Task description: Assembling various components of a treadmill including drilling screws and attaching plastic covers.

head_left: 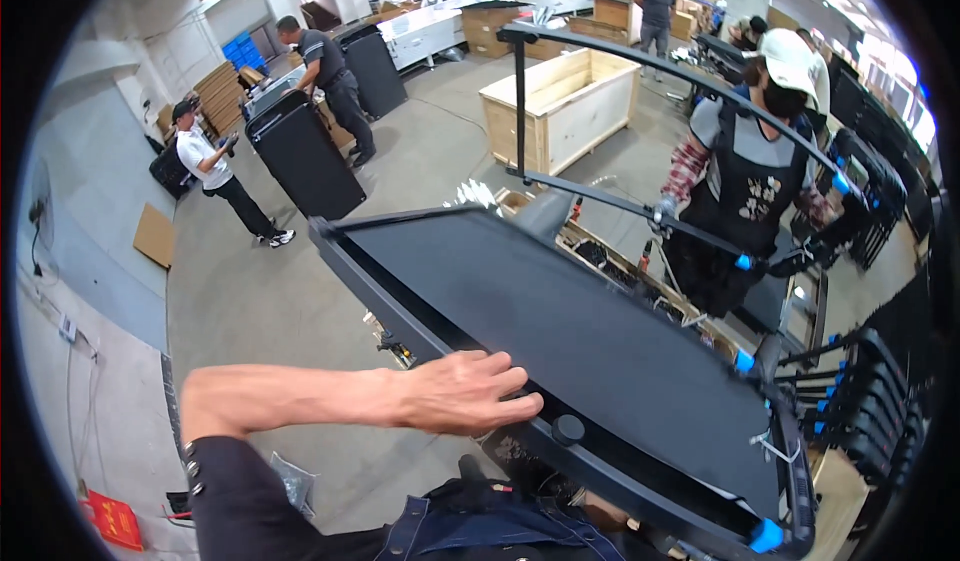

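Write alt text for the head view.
The person's left hand rests on the near edge of a black frame around a dark panel. Across from it, a co-worker in a white cap holds another black frame; an open wooden crate stands beyond.

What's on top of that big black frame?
The left hand lies on the black frame, with a round knob right of the hand and a blue piece at the near-right corner. Anything under the palm is hidden.

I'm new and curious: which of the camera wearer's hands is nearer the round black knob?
Left, of what shows: the left hand lies over the black frame's rail, left of the knob; the right hand can't be made out.
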Demonstrator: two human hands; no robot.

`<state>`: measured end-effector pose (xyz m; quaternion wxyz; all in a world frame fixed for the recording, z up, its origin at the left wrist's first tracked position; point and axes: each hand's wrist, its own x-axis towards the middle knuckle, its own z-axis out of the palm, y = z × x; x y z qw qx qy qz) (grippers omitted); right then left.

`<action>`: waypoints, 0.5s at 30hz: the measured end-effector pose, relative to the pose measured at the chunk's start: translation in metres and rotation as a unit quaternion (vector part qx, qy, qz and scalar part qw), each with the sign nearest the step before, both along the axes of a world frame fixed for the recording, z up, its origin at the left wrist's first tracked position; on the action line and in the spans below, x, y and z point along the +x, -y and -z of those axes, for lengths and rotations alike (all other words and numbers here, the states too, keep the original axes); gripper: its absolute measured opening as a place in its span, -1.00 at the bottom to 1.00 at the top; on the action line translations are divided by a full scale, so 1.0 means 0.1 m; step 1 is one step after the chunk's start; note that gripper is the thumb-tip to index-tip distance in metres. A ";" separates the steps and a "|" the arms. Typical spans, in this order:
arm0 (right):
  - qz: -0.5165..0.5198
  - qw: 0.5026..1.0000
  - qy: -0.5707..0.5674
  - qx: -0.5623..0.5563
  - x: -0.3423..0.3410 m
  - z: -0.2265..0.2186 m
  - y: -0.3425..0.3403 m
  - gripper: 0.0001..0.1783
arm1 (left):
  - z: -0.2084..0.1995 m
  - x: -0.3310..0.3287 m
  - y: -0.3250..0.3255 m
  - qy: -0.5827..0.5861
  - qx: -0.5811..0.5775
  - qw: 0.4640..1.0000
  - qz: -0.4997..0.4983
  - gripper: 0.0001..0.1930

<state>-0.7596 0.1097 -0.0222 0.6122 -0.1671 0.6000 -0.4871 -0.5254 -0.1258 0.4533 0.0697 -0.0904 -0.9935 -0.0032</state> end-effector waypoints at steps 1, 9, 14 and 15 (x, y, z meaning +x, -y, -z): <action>0.003 0.999 0.022 -0.032 0.00 -0.31 0.48 -0.58 | -0.29 0.11 0.03 -0.038 -0.014 0.999 -0.007 -0.57; -0.024 0.952 0.226 -0.205 0.68 -1.60 2.14 -0.41 | -0.94 1.20 0.36 -0.290 -0.104 0.949 -0.074 -0.50; -0.018 0.892 0.363 -0.270 1.14 -1.90 2.29 -0.31 | -1.25 2.35 0.96 -0.363 -0.122 0.919 -0.094 -0.66; -0.011 0.875 0.390 -0.286 1.34 -1.96 2.37 -0.28 | -1.28 2.61 1.08 -0.381 -0.127 0.911 -0.097 -0.73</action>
